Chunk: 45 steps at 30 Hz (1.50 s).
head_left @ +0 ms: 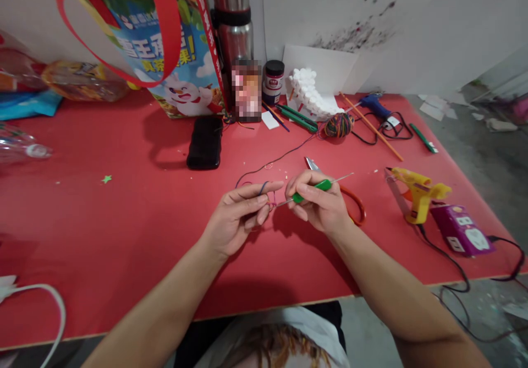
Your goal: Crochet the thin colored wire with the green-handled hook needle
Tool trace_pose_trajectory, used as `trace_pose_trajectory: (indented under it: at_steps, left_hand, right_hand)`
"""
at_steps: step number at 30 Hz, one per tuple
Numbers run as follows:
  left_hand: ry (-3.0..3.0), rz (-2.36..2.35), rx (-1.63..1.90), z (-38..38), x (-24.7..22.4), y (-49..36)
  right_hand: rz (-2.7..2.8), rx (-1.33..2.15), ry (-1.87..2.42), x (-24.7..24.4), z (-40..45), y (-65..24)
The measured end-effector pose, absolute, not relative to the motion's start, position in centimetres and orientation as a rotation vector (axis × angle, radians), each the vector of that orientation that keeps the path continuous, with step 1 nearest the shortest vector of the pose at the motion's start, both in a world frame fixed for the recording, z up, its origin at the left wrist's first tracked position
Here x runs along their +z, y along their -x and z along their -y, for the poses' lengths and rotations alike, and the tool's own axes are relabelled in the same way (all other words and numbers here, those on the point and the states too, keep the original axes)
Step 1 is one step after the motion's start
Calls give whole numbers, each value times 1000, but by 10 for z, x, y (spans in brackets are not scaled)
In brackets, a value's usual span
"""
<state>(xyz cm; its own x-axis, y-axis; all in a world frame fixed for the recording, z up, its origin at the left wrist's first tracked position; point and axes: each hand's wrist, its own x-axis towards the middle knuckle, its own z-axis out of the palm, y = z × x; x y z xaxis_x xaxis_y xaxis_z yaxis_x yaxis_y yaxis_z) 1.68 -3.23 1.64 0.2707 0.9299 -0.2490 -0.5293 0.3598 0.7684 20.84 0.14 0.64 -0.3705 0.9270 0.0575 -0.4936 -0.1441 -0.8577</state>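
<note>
My right hand (319, 200) is closed around a crochet hook with a green handle (312, 191). The hook's metal tip points left and meets a small pink and purple loop of yarn (273, 205). My left hand (239, 214) pinches that yarn piece between thumb and fingers, and a strand lies over its raised index finger. From there the dark yarn strand (284, 154) runs back across the table to a multicoloured yarn ball (338, 125). Behind my right hand lie orange-handled scissors (355, 206), partly covered by it.
On the right are a yellow glue gun (421, 192) and a purple power socket (462, 229) with cords. A black phone (205, 142), green cutter (297, 117), steel thermos (235, 21), paint jar (273, 82) and large bag (165, 43) stand or lie toward the back. The red table's (103, 247) front edge is near me.
</note>
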Motion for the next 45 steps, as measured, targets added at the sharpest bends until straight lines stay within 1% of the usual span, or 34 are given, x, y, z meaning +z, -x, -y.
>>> trace_pose_trajectory:
  at_steps: [5,11,14,19,24,33,38,45]
  left_hand:
    - [-693,-824,1137,32,13,-16]
    - [-693,-812,1165,32,13,-17]
    - [-622,-787,1161,30,14,-18]
    - [-408,-626,1134,29,14,-20]
    - [-302,-575,1150,29,10,-24]
    - [-363,-702,1220,34,14,-27]
    - [-383,-691,1212,34,18,-28]
    - [-506,-790,1280,38,14,-30]
  right_hand:
    - [1088,1561,691,7,1,-208]
    - [1306,1310,723,7,10,-210]
    - [1519,1064,725,11,14,-208]
    - [1928,491,598,15,19,-202]
    - [2047,222,577,6,22,-197]
    - [2188,47,654,-8,23,-200]
    - [2174,-6,630,-6,24,-201]
    - [2133,-64,704,1,28,-199]
